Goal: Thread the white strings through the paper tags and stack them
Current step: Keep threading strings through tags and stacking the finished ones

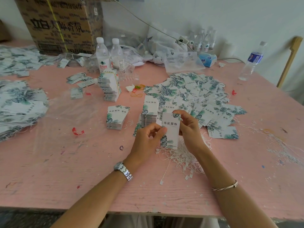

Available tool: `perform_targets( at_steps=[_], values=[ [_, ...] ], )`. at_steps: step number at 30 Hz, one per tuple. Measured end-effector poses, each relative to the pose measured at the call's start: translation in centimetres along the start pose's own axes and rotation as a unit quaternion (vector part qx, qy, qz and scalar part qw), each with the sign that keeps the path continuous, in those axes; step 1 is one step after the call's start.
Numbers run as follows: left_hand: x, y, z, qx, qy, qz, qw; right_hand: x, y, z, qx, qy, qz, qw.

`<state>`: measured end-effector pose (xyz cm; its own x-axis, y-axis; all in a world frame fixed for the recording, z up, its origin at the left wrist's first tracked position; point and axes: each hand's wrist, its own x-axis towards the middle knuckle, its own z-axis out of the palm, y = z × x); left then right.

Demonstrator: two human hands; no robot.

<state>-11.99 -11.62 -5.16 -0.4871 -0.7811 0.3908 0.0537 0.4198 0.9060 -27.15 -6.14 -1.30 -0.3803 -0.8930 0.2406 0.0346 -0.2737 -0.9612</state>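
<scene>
- Step in hand, by my reading: threading. One paper tag [171, 129] is held up off the pink table [82, 170], right above the loose pile of white strings [182, 156].
- Left hand [148, 137]: thumb and fingers curled, pinching the tag's left edge about halfway down.
- Right hand [189, 127]: fingers curled onto the tag's top right corner, beside the leaf print. Cannot tell whether a string end also sits between those fingertips; too small.
- Orientation: printed face toward the camera. The long axis is roughly upright in view, leaning slightly. The top end points away from the person, and the leafy bottom end hangs toward the strings.
- The punch hole is not visible; probably it is under the right fingers.
- Next move, as judged: pass a string end through the hole. This calls for the left hand to steady the card and a fine pinch from the right.
- After that, stacking. A neat stack [148, 112] stands just behind the held tag, with a second stack [116, 118] to its left.
- A spread heap of tags [197, 96] lies beyond, with strings trailing from its edge.
</scene>
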Motion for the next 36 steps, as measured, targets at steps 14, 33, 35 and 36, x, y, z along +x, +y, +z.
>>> perform_targets(
  at_steps=[14,33,35,36],
  values=[
    [-0.2,0.2,0.0,0.014,0.0,-0.021,1.0,0.1,0.1,-0.5,-0.006,-0.027,0.016,1.0],
    [-0.4,0.7,0.0,-0.008,-0.002,-0.047,0.999,0.2,0.3,-1.0,0.017,-0.053,0.031,0.998],
    [-0.4,0.8,0.0,-0.007,-0.001,-0.048,0.999,0.2,0.3,-1.0,0.021,-0.055,0.034,0.998],
    [-0.4,0.8,0.0,-0.008,-0.002,-0.048,0.999,0.2,0.2,-0.9,0.025,-0.056,0.034,0.998]
  ],
)
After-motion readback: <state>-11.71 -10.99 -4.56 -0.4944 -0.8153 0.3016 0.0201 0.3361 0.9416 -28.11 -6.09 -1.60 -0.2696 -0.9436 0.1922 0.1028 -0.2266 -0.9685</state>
